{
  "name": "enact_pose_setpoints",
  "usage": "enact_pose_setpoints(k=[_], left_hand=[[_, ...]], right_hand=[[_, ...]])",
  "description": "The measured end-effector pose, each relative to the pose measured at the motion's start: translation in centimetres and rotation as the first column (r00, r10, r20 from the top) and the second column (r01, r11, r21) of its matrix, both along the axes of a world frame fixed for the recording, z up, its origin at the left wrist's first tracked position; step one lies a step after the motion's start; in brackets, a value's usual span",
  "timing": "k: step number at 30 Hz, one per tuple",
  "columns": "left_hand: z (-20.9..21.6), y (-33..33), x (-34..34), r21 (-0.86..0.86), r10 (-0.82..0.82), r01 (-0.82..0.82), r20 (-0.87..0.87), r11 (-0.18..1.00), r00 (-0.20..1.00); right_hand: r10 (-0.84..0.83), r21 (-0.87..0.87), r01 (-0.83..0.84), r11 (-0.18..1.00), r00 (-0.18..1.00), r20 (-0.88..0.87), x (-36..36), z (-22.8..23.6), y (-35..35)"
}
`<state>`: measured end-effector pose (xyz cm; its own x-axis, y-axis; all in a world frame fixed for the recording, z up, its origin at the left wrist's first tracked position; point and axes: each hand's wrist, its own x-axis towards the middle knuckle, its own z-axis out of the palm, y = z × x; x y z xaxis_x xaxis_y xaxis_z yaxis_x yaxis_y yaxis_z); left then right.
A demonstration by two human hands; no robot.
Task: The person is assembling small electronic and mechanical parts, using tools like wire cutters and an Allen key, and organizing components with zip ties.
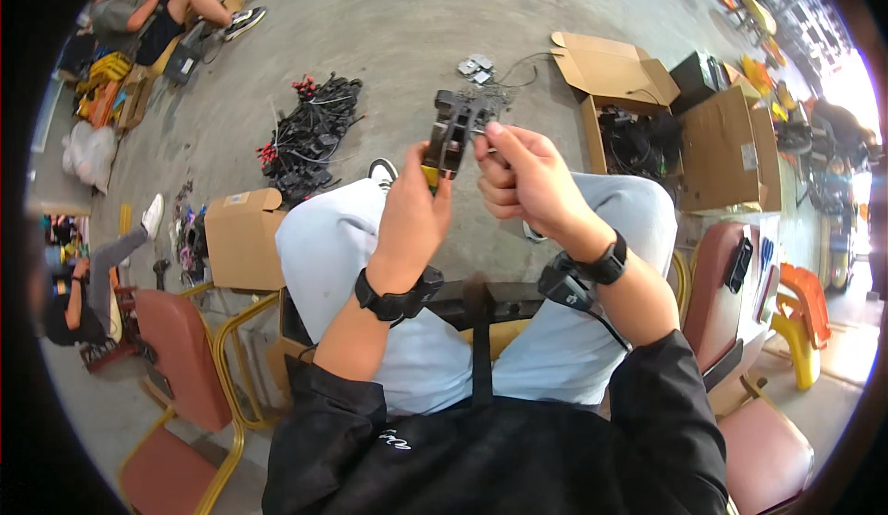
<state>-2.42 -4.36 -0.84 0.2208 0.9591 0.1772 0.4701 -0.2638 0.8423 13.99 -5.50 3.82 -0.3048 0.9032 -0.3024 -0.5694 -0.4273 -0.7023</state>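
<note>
Black shirt (499, 459); left hand (413, 210), grip closed round device (448, 145); right hand (529, 174) pinching its edge.

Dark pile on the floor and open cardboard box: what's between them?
In the head view, silvery pieces and a dark cable lie there; the left hand, holding a black gadget, and the right hand also show between.

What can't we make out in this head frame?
All head view:
Left hand, far fingers: hidden behind its back and the black device.
Right hand, whether it pinches anything: its thumb covers this.
Black pile, single parts: too small, tangled.
Open box, bottom: under dark clutter.
</note>
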Motion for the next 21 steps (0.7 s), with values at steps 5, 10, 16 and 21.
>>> enact_pose_setpoints(k=[5,10,16,21], left_hand=[[0.7,0.0,0.6,-0.241,-0.057,0.095,0.158,0.966,0.986],[1.0,0.0,0.6,-0.424,-0.022,0.208,0.402,0.882,0.915],[0.6,0.2,0.6,-0.374,-0.017,0.193,0.426,0.907,0.904],[0.7,0.1,0.5,-0.355,-0.004,0.158,0.398,0.921,0.917]], right_hand=[[-0.561,0.673,-0.169,0.72,0.427,0.709,-0.5,-1.8,-0.2],[-0.814,0.732,-0.508,0.453,0.098,0.572,0.5,-0.2,0.3],[-0.241,0.397,-0.127,0.909,0.617,0.749,0.2,1.0,-0.8],[-0.125,0.357,-0.022,0.934,0.915,0.384,0.2,-0.1,-0.1]])
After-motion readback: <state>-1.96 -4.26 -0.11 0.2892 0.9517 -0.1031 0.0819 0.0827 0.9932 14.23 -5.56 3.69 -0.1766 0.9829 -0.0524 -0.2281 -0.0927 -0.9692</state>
